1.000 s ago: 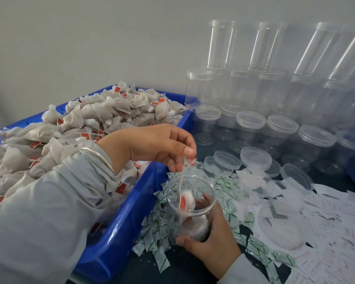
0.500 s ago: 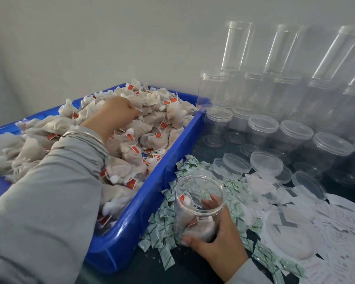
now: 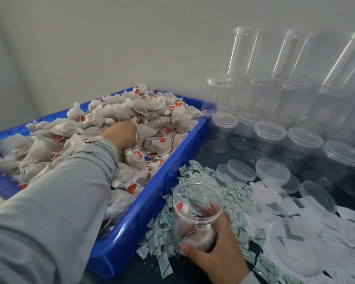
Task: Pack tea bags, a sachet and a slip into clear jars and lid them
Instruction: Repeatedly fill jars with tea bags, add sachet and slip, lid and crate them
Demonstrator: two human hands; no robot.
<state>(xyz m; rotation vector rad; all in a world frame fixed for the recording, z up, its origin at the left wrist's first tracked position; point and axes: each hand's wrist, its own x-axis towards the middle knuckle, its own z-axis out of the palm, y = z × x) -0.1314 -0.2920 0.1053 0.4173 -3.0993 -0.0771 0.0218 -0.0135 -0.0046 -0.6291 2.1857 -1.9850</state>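
A blue tray [image 3: 152, 206] on the left is heaped with white tea bags [image 3: 158, 119] with red tags. My left hand [image 3: 121, 133] is dug into that heap, fingers curled down around bags, fingertips hidden. My right hand [image 3: 217, 251] grips an open clear jar [image 3: 190, 226] from the side, just right of the tray's near corner. The jar stands upright without a lid and has a few tea bags in its bottom. Green-and-white sachets [image 3: 158, 240] lie scattered around the jar. White paper slips [image 3: 336, 232] are spread at the right.
Loose clear lids [image 3: 273, 171] lie behind the sachets, and a larger one [image 3: 295, 251] rests on the slips. Several lidded clear jars [image 3: 303, 144] stand in rows beyond, with tall stacked jars [image 3: 242, 52] against the wall. The tray's rim runs close beside the held jar.
My left hand left the jar's mouth, swung left into the tray and now digs deeper into the tea bags. My right hand has kept hold of the jar.
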